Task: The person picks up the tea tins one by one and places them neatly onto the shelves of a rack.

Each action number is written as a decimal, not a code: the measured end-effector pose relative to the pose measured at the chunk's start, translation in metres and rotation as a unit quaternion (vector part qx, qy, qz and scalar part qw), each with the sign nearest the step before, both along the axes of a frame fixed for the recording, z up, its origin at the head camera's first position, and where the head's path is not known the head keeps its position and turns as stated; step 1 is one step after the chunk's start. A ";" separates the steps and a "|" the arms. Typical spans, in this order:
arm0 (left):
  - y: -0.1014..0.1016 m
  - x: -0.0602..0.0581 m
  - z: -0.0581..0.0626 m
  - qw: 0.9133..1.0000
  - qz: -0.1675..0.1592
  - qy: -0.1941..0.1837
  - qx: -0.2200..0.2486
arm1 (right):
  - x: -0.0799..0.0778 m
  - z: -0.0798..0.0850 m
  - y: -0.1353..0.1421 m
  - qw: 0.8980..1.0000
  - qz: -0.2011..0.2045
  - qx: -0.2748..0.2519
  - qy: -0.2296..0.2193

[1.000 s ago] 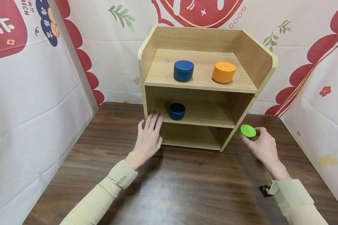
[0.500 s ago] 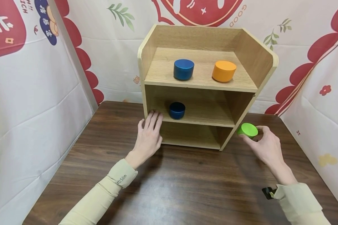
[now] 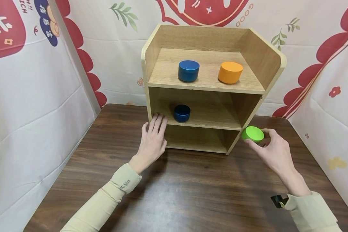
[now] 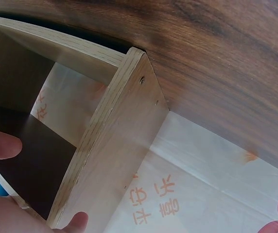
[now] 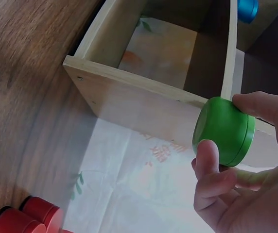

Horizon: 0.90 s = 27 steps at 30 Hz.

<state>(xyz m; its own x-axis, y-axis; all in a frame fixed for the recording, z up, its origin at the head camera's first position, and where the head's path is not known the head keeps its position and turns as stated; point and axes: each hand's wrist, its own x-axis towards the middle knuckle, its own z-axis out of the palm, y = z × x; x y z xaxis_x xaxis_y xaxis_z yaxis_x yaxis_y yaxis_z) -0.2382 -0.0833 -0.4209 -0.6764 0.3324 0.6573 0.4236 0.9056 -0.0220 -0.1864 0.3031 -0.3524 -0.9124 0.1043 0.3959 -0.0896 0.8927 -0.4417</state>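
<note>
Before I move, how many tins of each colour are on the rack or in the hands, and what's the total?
Blue: 2, the upper blue tin and the lower blue tin
Orange: 1, the orange tin
Green: 1, the green tin, held in the right hand
Total: 4

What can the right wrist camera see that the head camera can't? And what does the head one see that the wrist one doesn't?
Only the right wrist view shows the red tins, down in its corner.

Only the head view shows the orange tin, the upper blue tin and the left hand.

Both show the right hand holding the green tin, plus the wooden shelf, the lower blue tin, the table and the patterned cloth.
</note>
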 end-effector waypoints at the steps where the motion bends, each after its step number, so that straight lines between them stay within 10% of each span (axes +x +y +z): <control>1: 0.000 0.000 0.000 1.000 0.001 0.000 0.000 | 0.001 0.001 -0.001 1.000 0.002 0.000 0.001; 27: 0.000 0.000 0.000 1.000 -0.004 -0.003 0.001 | 0.001 0.024 -0.043 0.999 0.043 -0.017 0.023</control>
<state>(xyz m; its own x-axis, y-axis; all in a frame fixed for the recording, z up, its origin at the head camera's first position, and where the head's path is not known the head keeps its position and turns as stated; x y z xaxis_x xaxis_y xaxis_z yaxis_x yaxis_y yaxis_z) -0.2383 -0.0836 -0.4205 -0.6775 0.3366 0.6540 0.4303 0.9025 -0.0188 -0.1858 0.2601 -0.3289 -0.8993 0.0410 0.4354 -0.1858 0.8655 -0.4652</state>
